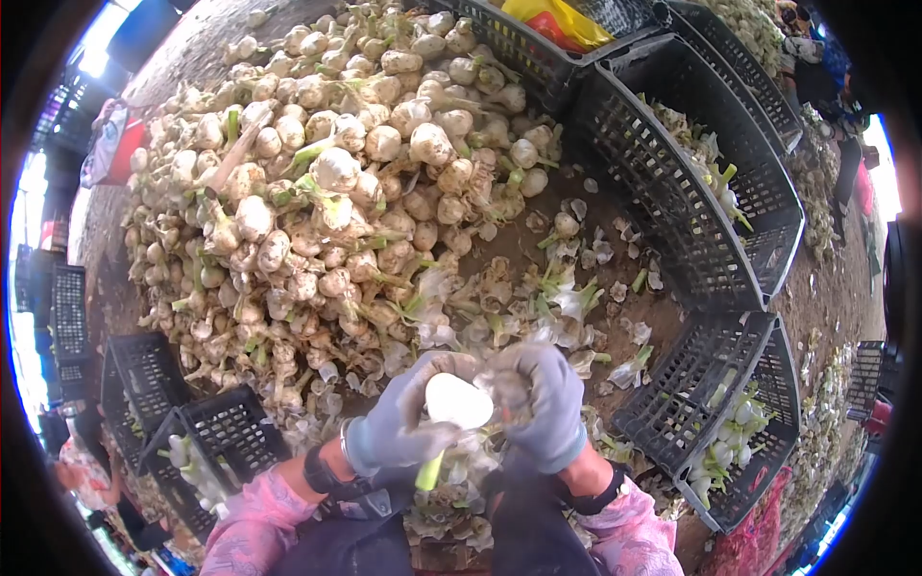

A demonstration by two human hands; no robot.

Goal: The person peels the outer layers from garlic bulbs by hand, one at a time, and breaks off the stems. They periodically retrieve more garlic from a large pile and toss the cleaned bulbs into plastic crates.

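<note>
My left hand (401, 413), in a grey glove, is closed around a clean white garlic bulb (459, 400). Its short green stem (430, 472) points down below the fingers. Just to the right of the bulb, my right hand (549, 405), also gloved, has its fingers curled. Motion blurs the fingertips, and I cannot make out what is between them. Beyond both hands lies a large heap of unpeeled garlic bulbs (327, 221) with soil on their skins. Loose peeled skins (461, 490) cover the ground between my knees.
Black plastic crates (672, 192) stand at the right, and a nearer crate (701, 384) holds trimmed garlic pieces. More crates (230, 432) are at the left, beside a person (91, 470). A yellow bag (562, 21) lies in the crate at the top.
</note>
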